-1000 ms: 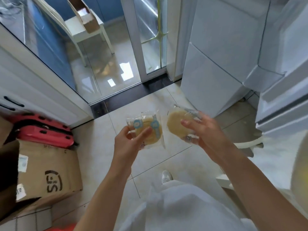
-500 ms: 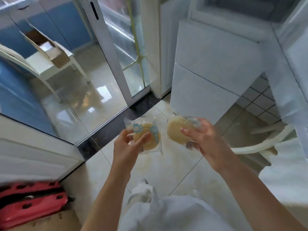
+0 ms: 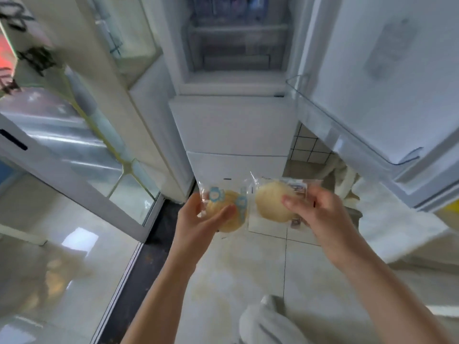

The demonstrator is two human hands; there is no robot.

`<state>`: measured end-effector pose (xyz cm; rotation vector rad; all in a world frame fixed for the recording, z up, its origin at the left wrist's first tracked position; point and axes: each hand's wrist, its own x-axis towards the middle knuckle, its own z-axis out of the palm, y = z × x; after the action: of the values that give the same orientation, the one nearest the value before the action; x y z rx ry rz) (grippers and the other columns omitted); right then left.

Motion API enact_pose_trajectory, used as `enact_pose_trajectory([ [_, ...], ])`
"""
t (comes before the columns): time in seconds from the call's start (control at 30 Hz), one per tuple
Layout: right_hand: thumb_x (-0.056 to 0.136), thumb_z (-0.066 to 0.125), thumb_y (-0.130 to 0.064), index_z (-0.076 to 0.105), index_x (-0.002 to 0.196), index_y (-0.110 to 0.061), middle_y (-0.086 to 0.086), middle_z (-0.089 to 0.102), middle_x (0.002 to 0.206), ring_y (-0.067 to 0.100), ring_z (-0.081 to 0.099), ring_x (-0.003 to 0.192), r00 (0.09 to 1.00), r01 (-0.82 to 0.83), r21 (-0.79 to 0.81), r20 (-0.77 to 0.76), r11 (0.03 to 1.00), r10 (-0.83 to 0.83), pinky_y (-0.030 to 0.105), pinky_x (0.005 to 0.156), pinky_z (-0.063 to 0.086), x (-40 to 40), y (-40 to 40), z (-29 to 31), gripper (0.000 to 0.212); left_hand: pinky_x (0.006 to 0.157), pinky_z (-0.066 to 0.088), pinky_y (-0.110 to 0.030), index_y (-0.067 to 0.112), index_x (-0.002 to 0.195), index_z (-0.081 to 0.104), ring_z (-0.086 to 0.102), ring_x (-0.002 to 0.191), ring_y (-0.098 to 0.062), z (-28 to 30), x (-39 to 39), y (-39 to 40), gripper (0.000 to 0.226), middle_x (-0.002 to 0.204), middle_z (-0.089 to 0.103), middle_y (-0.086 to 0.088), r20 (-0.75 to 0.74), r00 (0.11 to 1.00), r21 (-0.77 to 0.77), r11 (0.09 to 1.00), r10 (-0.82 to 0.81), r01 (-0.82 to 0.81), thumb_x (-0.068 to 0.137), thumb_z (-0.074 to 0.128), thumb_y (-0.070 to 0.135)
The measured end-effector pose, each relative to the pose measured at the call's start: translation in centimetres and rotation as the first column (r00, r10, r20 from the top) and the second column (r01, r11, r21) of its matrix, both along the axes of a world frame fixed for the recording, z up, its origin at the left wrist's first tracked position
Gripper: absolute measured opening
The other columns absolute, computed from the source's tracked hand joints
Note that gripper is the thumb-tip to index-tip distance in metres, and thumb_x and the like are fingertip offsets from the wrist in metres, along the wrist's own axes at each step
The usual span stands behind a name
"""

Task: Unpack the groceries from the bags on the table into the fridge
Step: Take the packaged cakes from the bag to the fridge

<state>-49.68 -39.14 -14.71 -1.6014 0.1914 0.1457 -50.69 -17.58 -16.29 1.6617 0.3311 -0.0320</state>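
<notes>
My left hand (image 3: pixel 198 220) grips a clear-wrapped round pastry with blue labels (image 3: pixel 227 207). My right hand (image 3: pixel 320 214) holds a second wrapped pale bun (image 3: pixel 269 203) beside it; the two packets nearly touch. Both are held low in front of a white fridge (image 3: pixel 231 125). The fridge's upper compartment (image 3: pixel 238 45) stands open, showing blurred shelves and drawers. Its open door (image 3: pixel 377 78) swings out on the right, with a clear door shelf (image 3: pixel 347 135) along its lower edge. The lower fridge drawers are closed.
A glass sliding door with a white frame (image 3: pixel 82 175) stands to the left, a dark floor track (image 3: pixel 139 264) beneath it. A white plastic chair (image 3: pixel 387 219) sits at the right under the fridge door. Pale floor tiles lie below my hands.
My view has swung up and towards the fridge; its open upper compartment and door now fill the top. Both hands keep their packets at about the same height. The red cases have left view.
</notes>
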Motion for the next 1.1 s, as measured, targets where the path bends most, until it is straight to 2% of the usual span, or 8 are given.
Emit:
enact_pose_trajectory([
  [0.2, 0.08, 0.073, -0.024, 0.064, 0.102, -0.029, -0.001, 0.07, 0.095, 0.016, 0.068, 0.087, 0.981, 0.155, -0.058, 0.129, 0.986, -0.146, 0.036, 0.073, 0.058, 5.8, -2.1, 3.1, 0.024, 0.069, 0.059, -0.029, 0.012, 0.101, 0.063, 0.072, 0.086, -0.02, 3.7, 10.0, -1.3, 0.034, 0.097, 0.072, -0.008, 0.112, 0.981, 0.053, 0.987, -0.157, 0.152, 0.073, 0.082, 0.014],
  [0.3, 0.079, 0.074, -0.022, 0.063, 0.105, -0.03, -0.004, 0.071, 0.096, 0.01, 0.069, 0.086, 0.958, 0.22, -0.044, 0.199, 0.974, -0.208, 0.034, 0.069, 0.059, 8.8, -3.2, 5.1, 0.029, 0.062, 0.057, -0.023, 0.015, 0.098, 0.062, 0.071, 0.08, -0.015, 5.8, 14.6, -2.3, 0.036, 0.093, 0.071, -0.004, 0.205, 0.957, 0.157, 0.972, -0.205, 0.175, 0.07, 0.084, 0.012],
  [0.37, 0.08, 0.073, -0.02, 0.062, 0.106, -0.029, -0.005, 0.071, 0.095, 0.008, 0.068, 0.085, 0.93, 0.263, -0.08, 0.287, 0.961, -0.231, 0.03, 0.065, 0.058, 10.5, -3.8, 6.7, 0.03, 0.063, 0.058, -0.029, 0.024, 0.094, 0.061, 0.07, 0.078, -0.013, 7.4, 17.3, -2.7, 0.037, 0.091, 0.07, 0.004, 0.267, 0.932, 0.294, 0.942, -0.246, 0.165, 0.068, 0.086, 0.021],
  [0.6, 0.081, 0.072, -0.021, 0.06, 0.107, -0.03, -0.015, 0.069, 0.1, 0.004, 0.066, 0.092, 0.818, 0.358, -0.147, 0.525, 0.922, -0.234, 0.025, 0.068, 0.057, 15.0, -5.4, 12.0, 0.03, 0.064, 0.05, -0.03, 0.032, 0.087, 0.057, 0.064, 0.077, -0.01, 14.1, 25.3, -4.2, 0.038, 0.086, 0.068, 0.015, 0.454, 0.803, 0.538, 0.837, -0.387, 0.099, 0.064, 0.085, 0.041],
  [0.73, 0.079, 0.073, -0.02, 0.058, 0.112, -0.03, -0.013, 0.067, 0.102, 0.006, 0.066, 0.091, 0.751, 0.416, -0.125, 0.606, 0.901, -0.263, 0.024, 0.064, 0.055, 16.6, -5.6, 15.0, 0.038, 0.057, 0.039, -0.018, 0.031, 0.09, 0.055, 0.058, 0.073, 0.0, 17.8, 29.0, -4.8, 0.039, 0.081, 0.064, 0.017, 0.476, 0.739, 0.616, 0.781, -0.476, 0.106, 0.065, 0.082, 0.044],
  [0.87, 0.077, 0.074, -0.026, 0.051, 0.12, -0.038, -0.006, 0.065, 0.108, 0.012, 0.066, 0.097, 0.672, 0.479, -0.122, 0.689, 0.869, -0.273, 0.032, 0.073, 0.056, 18.1, -4.6, 18.0, 0.049, 0.061, 0.043, -0.029, 0.034, 0.088, 0.053, 0.059, 0.074, -0.007, 21.8, 32.7, -5.0, 0.039, 0.081, 0.063, 0.017, 0.525, 0.66, 0.649, 0.754, -0.537, 0.097, 0.065, 0.082, 0.045],
  [1.0, 0.078, 0.074, -0.022, 0.056, 0.112, -0.034, -0.01, 0.067, 0.104, 0.01, 0.066, 0.094, 0.606, 0.5, -0.16, 0.767, 0.851, -0.212, 0.025, 0.07, 0.055, 19.3, -2.9, 21.1, 0.04, 0.068, 0.052, -0.034, 0.03, 0.095, 0.059, 0.064, 0.079, -0.01, 25.7, 35.3, -4.6, 0.041, 0.085, 0.066, 0.016, 0.585, 0.548, 0.658, 0.745, -0.598, 0.11, 0.064, 0.082, 0.045],
  [1.1, 0.076, 0.077, -0.017, 0.061, 0.102, -0.028, -0.013, 0.067, 0.099, 0.009, 0.067, 0.088, 0.563, 0.522, -0.203, 0.812, 0.828, -0.155, 0.02, 0.066, 0.052, 20.1, -1.8, 23.5, 0.032, 0.062, 0.047, -0.028, 0.029, 0.094, 0.056, 0.062, 0.077, -0.01, 28.2, 36.5, -4.5, 0.042, 0.084, 0.064, 0.017, 0.621, 0.475, 0.684, 0.727, -0.624, 0.06, 0.064, 0.079, 0.047],
])
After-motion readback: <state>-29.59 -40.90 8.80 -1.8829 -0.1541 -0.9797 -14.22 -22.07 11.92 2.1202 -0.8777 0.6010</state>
